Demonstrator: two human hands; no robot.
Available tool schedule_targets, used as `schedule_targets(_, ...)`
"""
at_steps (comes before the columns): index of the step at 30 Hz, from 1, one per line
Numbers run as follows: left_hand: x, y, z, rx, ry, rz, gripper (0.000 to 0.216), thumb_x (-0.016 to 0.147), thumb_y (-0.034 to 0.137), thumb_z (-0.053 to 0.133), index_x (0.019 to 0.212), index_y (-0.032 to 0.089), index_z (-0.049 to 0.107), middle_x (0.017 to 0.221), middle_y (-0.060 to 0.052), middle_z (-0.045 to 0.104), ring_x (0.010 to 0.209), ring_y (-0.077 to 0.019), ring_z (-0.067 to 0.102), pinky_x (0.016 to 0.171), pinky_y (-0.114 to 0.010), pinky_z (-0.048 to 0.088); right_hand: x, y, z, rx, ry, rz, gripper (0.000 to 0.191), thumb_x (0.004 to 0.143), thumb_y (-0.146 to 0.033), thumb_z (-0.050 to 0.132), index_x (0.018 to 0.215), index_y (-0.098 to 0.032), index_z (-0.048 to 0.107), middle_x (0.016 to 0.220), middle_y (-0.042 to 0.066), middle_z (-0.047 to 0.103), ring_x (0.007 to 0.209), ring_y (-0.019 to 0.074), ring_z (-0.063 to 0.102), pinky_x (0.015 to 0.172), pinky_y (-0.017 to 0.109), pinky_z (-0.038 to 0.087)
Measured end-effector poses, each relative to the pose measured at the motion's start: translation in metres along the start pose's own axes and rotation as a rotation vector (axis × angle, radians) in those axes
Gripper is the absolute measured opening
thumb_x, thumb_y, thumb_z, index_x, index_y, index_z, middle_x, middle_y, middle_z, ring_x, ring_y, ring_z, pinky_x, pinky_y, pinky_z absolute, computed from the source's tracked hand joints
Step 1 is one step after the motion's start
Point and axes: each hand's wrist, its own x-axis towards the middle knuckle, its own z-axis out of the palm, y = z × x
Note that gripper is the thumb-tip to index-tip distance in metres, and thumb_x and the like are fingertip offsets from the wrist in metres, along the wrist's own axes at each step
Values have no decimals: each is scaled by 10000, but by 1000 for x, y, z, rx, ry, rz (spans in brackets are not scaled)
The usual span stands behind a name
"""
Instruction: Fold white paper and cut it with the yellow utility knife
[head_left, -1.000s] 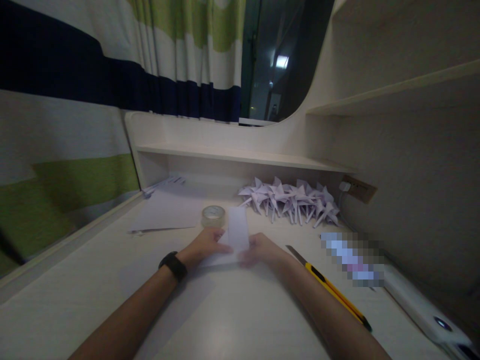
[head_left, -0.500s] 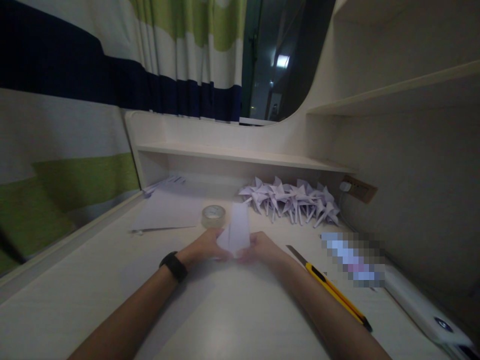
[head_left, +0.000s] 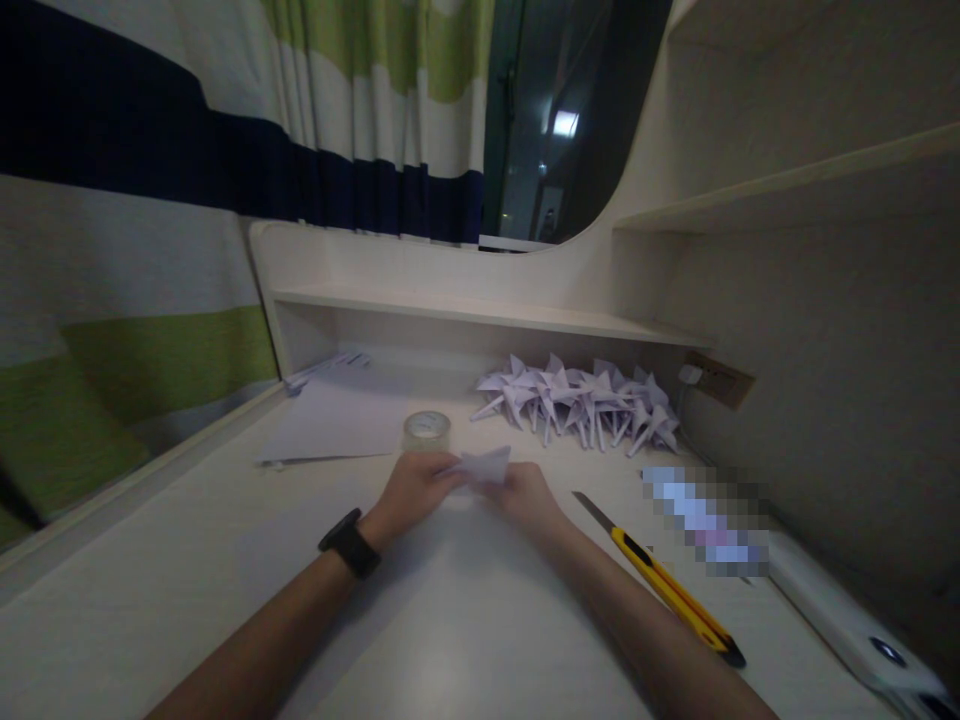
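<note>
Presently, by item:

1. Paper (head_left: 486, 465): small, white, folded into a flat shape with a point. It is pinched between both hands. The left hand (head_left: 414, 490) has its fingers closed on the left end, and the right hand (head_left: 526, 497) has its fingers closed on the right end, so the paper spans the gap between the fingertips. Whether it clears the desk (head_left: 465, 640) cannot be told. It bears no print.
2. Watch (head_left: 349, 543): black, on the left wrist.
3. Tape (head_left: 427, 430): clear roll lying flat, just beyond the left fingers. Its label cannot be read.
4. Sheet (head_left: 337, 425): white, flat, beyond and left of the left fingers.
5. Folded figures (head_left: 581, 400): white pile, beyond the right fingers and well apart from them.
6. Knife (head_left: 667, 590): yellow-and-black cutter with the blade out, right of the right hand and beside that forearm. Any brand mark is too small to read.
7. Papers (head_left: 330, 368): far beyond the left fingers. Their print is too small to read.
</note>
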Motion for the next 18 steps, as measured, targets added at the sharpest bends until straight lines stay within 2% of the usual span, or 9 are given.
schedule_targets(5, -4, 1, 0, 19, 61, 57, 204, 855, 372, 616, 879, 223, 753, 784, -34, 739, 666, -188, 641, 644, -258, 436, -7, -22, -16, -56, 130, -187, 206, 795, -330, 658, 946, -223, 747, 968, 55, 735, 915, 277, 669, 878, 387, 494)
schedule_targets(8, -4, 0, -1, 32, 81, 51, 201, 858, 368, 614, 871, 224, 753, 796, -33, 743, 675, -194, 649, 655, -263, 438, -10, -40, -29, -35, 152, -252, 181, 784, -327, 677, 907, -219, 753, 934, 59, 741, 882, 257, 683, 864, 371, 513)
schedule_targets(12, -3, -1, -1, 52, 93, 51, 195, 856, 366, 616, 856, 226, 752, 786, -33, 743, 674, -196, 648, 651, -267, 428, -11, -51, -38, 44, 133, -221, 205, 755, -365, 705, 889, -218, 757, 921, 62, 742, 855, 245, 692, 830, 369, 540)
schedule_targets(18, -3, 0, -1, 94, 52, 83, 207, 870, 344, 594, 850, 211, 752, 760, -48, 735, 651, -189, 642, 623, -256, 402, -7, -50, -41, 182, 68, -149, 230, 714, -390, 732, 875, -229, 765, 884, 52, 746, 816, 227, 694, 770, 353, 555)
